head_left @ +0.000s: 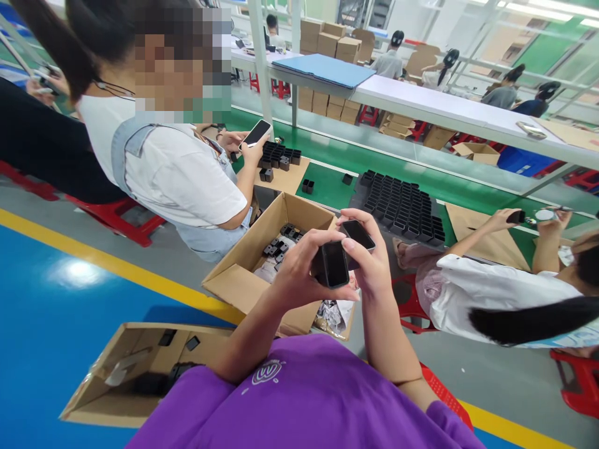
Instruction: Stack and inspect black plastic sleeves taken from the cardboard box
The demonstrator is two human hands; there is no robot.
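In front of my chest, my left hand (302,265) grips a small black rectangular casing (336,267) between thumb and fingers, its dark recessed face turned up. A second black casing (359,234) sits in my right hand (377,265), pinched between thumb and fingers. The two pieces are side by side, close together; whether they touch I cannot tell. Below my hands stands an open cardboard box (229,280) with black parts (276,249) and crumpled wrapping inside. Many similar black casings (397,202) stand in rows on the green bench.
A person (173,168) at the left holds a phone (256,133) beside more casings (281,156) on a cardboard sheet. Another person (505,299) sits at the right, holding small parts. A lower cardboard box (103,405) is at the left on the blue floor. Red stools (116,221) stand around.
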